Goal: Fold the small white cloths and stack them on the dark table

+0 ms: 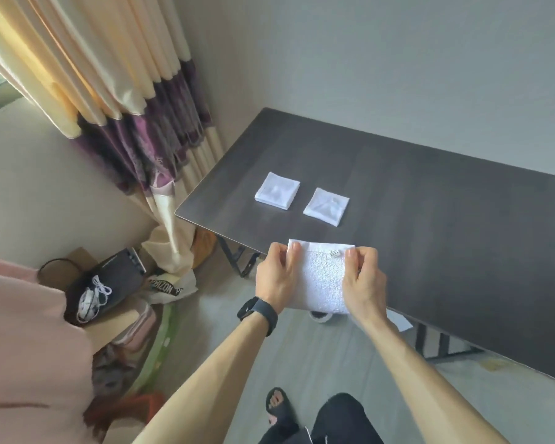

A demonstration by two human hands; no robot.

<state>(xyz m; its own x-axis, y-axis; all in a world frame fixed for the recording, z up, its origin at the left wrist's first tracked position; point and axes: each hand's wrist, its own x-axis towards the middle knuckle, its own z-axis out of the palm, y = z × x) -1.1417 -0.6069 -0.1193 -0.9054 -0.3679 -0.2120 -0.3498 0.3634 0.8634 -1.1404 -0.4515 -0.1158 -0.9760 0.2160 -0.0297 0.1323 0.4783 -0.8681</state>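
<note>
A white terry cloth (321, 277) hangs at the near edge of the dark table (430, 219), held up by its top corners. My left hand (277, 278) pinches its upper left corner, and my right hand (364, 283) pinches the upper right corner beside a small tag. Two folded white cloths lie side by side farther in on the table, apart from each other: one on the left (277, 190) and one on the right (326, 206).
Cream and purple curtains (135, 100) hang left of the table. Bags and clutter (109, 283) cover the floor at the left, and a pink fabric mass (23, 331) fills the near left. My sandalled foot (277, 406) is below. A grey wall backs the table.
</note>
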